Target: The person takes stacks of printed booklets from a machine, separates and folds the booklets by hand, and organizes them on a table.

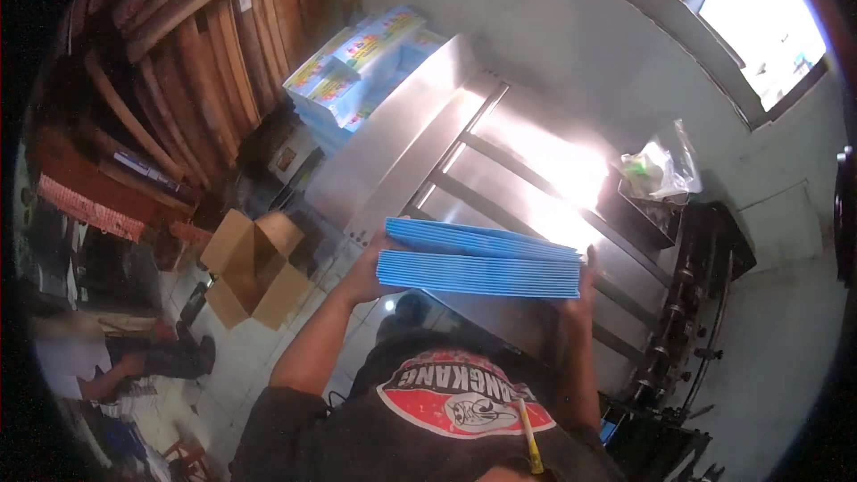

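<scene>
A thick stack of thin blue folded card pieces [482, 273] is held up level in front of my chest, edges facing me. Its upper layer [478, 236] tilts slightly, leaving a wedge-shaped gap at the left. My left hand [364, 273] grips the left end, and my right hand [580, 293] clasps the right end. The stack hides part of the fingers on both hands. Under and beyond it lies a shiny metal machine table [536, 147] crossed by dark straps.
Piles of printed light-blue packages [357, 62] stand beyond the metal guard. An opened cardboard box [254, 272] is on the tiled floor at left. A clear plastic bag [665, 165] rests in a dark tray near the black roller mechanism [683, 303]. Another person [76, 357] sits at far left.
</scene>
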### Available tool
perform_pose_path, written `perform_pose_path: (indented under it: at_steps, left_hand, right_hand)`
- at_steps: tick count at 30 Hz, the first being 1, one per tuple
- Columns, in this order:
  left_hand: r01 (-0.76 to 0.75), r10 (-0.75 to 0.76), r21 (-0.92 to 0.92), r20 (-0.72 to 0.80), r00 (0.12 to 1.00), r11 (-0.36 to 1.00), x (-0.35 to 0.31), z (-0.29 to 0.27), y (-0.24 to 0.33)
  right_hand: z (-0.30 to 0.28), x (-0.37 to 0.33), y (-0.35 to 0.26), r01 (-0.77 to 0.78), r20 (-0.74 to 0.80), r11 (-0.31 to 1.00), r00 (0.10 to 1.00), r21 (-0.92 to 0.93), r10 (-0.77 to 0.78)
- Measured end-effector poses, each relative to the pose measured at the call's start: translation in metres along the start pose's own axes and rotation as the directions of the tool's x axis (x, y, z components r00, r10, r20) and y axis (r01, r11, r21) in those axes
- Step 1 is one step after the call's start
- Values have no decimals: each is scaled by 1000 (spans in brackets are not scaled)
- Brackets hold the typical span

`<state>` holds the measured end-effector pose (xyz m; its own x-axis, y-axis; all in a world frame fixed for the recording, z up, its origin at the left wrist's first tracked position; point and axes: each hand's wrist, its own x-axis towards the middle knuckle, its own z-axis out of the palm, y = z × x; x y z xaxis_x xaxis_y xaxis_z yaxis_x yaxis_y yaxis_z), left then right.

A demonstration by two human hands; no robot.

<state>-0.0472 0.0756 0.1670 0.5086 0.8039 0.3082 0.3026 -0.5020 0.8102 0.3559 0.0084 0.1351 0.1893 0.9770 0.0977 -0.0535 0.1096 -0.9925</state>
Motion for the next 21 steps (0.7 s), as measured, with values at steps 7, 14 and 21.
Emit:
perform_pose_path:
  at_steps: [7,14,21]
  left_hand:
    - [162,-153,-390,54,987,907,-1,3,4]
    - [130,-133,-58,-53,990,990,-8,17,-26]
    - [165,-161,-205,34,986,965,6,9,-1]
  right_hand:
    - [17,2,-18,-217,47,976,975,6,217]
    - [25,1,-32,-180,19,943,981,-281,193]
    - [-31,-6,5,-228,40,930,967,-289,250]
